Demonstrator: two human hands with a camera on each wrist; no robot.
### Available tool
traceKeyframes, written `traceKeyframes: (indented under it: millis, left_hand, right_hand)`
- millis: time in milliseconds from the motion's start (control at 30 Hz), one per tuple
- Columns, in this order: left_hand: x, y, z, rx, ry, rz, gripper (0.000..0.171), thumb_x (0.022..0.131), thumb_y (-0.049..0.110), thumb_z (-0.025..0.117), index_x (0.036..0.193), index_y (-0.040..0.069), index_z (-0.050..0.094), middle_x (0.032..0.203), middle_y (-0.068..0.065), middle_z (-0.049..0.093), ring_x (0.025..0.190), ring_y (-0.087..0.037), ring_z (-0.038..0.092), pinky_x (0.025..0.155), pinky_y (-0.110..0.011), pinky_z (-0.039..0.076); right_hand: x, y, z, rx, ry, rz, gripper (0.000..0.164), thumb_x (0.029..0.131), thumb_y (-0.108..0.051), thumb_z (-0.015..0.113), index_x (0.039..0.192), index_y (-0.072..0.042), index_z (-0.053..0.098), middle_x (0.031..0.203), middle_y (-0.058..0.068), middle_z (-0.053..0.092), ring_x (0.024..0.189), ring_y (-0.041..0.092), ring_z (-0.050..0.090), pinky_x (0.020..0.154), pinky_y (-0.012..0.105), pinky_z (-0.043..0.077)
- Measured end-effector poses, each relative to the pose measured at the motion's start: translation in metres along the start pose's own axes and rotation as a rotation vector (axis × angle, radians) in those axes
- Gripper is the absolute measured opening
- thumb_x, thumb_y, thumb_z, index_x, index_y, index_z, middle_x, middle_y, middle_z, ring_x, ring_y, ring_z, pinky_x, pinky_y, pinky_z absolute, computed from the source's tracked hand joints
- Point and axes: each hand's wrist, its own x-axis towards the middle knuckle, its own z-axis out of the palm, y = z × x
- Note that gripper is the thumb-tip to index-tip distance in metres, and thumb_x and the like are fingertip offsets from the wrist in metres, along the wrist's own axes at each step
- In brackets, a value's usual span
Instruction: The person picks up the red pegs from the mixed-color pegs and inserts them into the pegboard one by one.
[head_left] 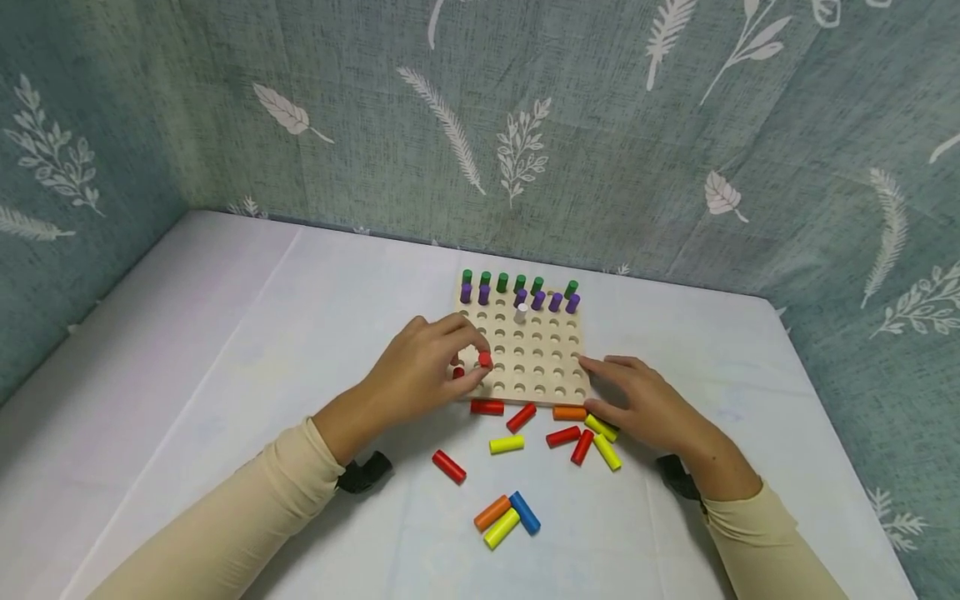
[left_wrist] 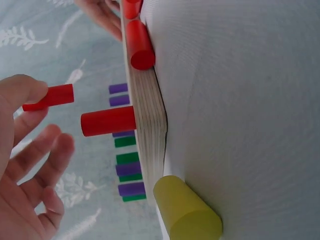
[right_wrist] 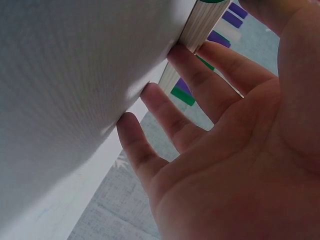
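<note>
My left hand (head_left: 422, 367) pinches a red peg (left_wrist: 60, 95) between thumb and forefinger, over the front left of a wooden pegboard (head_left: 528, 358). In the left wrist view the held peg hangs clear of the board, near another red peg (left_wrist: 107, 122) that stands in a hole by the edge. The other fingers of that hand are spread. My right hand (head_left: 647, 404) rests at the board's right edge, its fingertips (right_wrist: 131, 121) on the cloth and against the side. Green pegs (head_left: 502, 282) and purple pegs (head_left: 537, 300) stand in the two back rows, with one white peg (head_left: 521, 312) before them.
Loose red, yellow and orange pegs lie before the board, among them a red peg (head_left: 449, 467) and a yellow peg (head_left: 507, 445). Closer to me lie a blue peg (head_left: 525, 512), an orange peg (head_left: 492, 512) and a yellow peg (head_left: 501, 528). A patterned curtain (head_left: 480, 125) hangs behind the white-covered table (head_left: 300, 283).
</note>
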Motion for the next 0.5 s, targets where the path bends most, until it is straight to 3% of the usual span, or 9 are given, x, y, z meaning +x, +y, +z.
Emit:
traceKeyframes:
  millis: [200,500]
  left_hand:
    - [0.0006,0.0005,0.0020,0.002,-0.046,-0.030,0.022,0.087,0.029,0.077,0.105,0.017,0.071,0.107,0.003,0.070,0.064,-0.004,0.048,0.074,-0.030,0.039]
    - [0.0011,-0.0007,0.0026,-0.010,-0.045,-0.031,0.023,0.086,0.026,0.079,0.105,0.017,0.072,0.103,0.002,0.072,0.067,-0.010,0.049,0.073,-0.032,0.045]
  right_hand:
    - [-0.0004,0.0005,-0.0014,0.003,-0.009,0.003,0.066,0.095,-0.045,0.065,0.153,-0.024,0.042,0.151,0.018,0.047,0.142,0.043,0.036,0.108,0.067,0.035]
    - [0.0002,0.0003,-0.0008,0.007,0.000,0.006,0.067,0.094,-0.044,0.066,0.153,-0.025,0.042,0.151,0.018,0.046,0.142,0.043,0.036,0.108,0.068,0.034]
